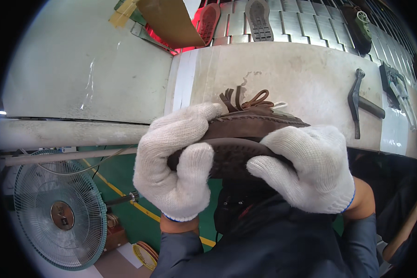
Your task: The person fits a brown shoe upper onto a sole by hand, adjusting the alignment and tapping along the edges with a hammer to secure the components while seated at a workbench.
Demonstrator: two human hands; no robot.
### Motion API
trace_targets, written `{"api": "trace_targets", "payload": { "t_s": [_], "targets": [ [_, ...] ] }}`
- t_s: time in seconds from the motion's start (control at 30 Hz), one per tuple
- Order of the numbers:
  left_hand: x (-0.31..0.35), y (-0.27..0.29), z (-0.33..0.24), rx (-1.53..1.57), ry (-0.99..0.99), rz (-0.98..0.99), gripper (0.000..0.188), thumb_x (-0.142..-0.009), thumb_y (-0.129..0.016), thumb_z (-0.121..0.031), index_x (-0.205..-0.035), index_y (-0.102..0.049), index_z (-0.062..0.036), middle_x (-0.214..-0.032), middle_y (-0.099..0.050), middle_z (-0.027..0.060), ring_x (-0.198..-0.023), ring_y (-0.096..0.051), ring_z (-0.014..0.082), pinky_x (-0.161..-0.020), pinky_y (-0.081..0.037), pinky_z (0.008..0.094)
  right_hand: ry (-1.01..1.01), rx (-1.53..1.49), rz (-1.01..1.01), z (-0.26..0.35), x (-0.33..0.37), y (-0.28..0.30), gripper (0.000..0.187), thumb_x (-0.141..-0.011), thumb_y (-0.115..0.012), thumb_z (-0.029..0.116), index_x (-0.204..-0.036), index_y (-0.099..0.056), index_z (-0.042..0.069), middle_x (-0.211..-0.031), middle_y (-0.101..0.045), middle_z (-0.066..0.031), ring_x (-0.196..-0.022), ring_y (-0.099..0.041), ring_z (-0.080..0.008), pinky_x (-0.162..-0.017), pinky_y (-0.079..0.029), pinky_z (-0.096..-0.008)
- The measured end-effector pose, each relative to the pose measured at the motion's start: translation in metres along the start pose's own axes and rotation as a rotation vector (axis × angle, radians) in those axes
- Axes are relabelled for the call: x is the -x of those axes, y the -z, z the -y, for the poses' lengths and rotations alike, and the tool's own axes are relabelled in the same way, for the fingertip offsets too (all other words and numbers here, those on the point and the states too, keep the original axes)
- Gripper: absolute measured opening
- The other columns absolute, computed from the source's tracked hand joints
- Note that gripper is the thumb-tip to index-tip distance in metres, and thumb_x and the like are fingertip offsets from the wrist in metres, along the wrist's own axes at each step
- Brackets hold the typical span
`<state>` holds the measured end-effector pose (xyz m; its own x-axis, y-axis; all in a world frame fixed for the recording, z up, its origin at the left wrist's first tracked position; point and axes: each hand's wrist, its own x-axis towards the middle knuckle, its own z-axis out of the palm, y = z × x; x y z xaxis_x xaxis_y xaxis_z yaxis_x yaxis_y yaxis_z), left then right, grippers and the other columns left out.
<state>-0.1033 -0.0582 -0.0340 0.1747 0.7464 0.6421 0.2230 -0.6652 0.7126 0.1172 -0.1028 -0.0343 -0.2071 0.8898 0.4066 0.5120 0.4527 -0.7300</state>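
Note:
Between my hands is a brown leather shoe (259, 131), tilted so that its dark sole (236, 153) faces me. My left hand (178, 157), in a white knitted glove, grips one end, with the thumb on the sole and the fingers over the upper. My right hand (308, 164), gloved the same way, pinches the other end along the edge between sole and upper. Brown laces and a fringed tassel (252, 100) stick up on the shoe's far side. The fingertips behind the shoe are partly hidden.
A hammer (356, 104) with a dark handle lies at the right of the pale bench (306, 92), near a black tray (394, 78) with white sticks. Beyond runs a metal slat conveyor (301, 25) carrying soles (259, 21). A fan (60, 208) stands lower left; another person's arm (410, 217) shows at right.

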Motion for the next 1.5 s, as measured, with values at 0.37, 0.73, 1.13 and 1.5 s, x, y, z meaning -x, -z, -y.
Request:
{"api": "trace_targets", "payload": {
  "t_s": [0.37, 0.73, 1.13, 1.5],
  "targets": [
    [0.042, -0.014, 0.034, 0.088, 0.029, -0.165, 0.01, -0.104, -0.066, -0.004, -0.111, -0.068, 0.0041, -0.119, -0.077, 0.0258, -0.116, -0.076, 0.0331, -0.101, -0.06, 0.0433, -0.026, 0.27, 0.191, -0.002, -0.007, -0.003, 0.024, -0.087, -0.086, 0.023, -0.09, -0.069, 0.007, -0.077, -0.068, -0.014, -0.072, -0.071, -0.0359, -0.067, -0.054, -0.0474],
    [0.087, -0.053, 0.083, 0.215, 0.146, 0.058, 0.029, -0.101, -0.068, 0.003, -0.13, -0.074, 0.0061, -0.143, -0.072, 0.0248, -0.135, -0.068, 0.0309, -0.118, -0.049, 0.0419, 0.002, 0.633, 0.19, -0.056, 0.022, 0.024, 0.025, -0.082, -0.088, 0.013, -0.101, -0.074, 0.006, -0.145, -0.068, -0.0147, -0.104, -0.075, -0.0329, -0.085, -0.061, -0.0422],
    [0.058, -0.052, 0.074, 0.142, 0.193, 0.211, 0.025, -0.089, -0.073, 0.011, -0.112, -0.072, 0.0002, -0.131, -0.072, 0.0177, -0.121, -0.069, 0.023, -0.109, -0.053, 0.0374, 0.034, 0.665, 0.235, -0.064, 0.019, 0.03, 0.021, -0.085, -0.087, 0.018, -0.095, -0.073, 0.006, -0.139, -0.073, -0.0139, -0.101, -0.077, -0.0342, -0.085, -0.062, -0.0429],
    [0.019, -0.057, 0.063, -0.006, 0.255, 0.363, 0.02, -0.08, -0.082, -0.002, -0.086, -0.063, -0.0038, -0.091, -0.06, 0.0072, -0.083, -0.059, 0.0195, -0.075, -0.051, 0.033, 0.063, 0.664, 0.23, -0.069, 0.018, 0.028, 0.023, -0.084, -0.087, 0.02, -0.091, -0.071, 0.005, -0.136, -0.075, -0.0153, -0.092, -0.077, -0.0339, -0.079, -0.062, -0.0424]
  ]
}}
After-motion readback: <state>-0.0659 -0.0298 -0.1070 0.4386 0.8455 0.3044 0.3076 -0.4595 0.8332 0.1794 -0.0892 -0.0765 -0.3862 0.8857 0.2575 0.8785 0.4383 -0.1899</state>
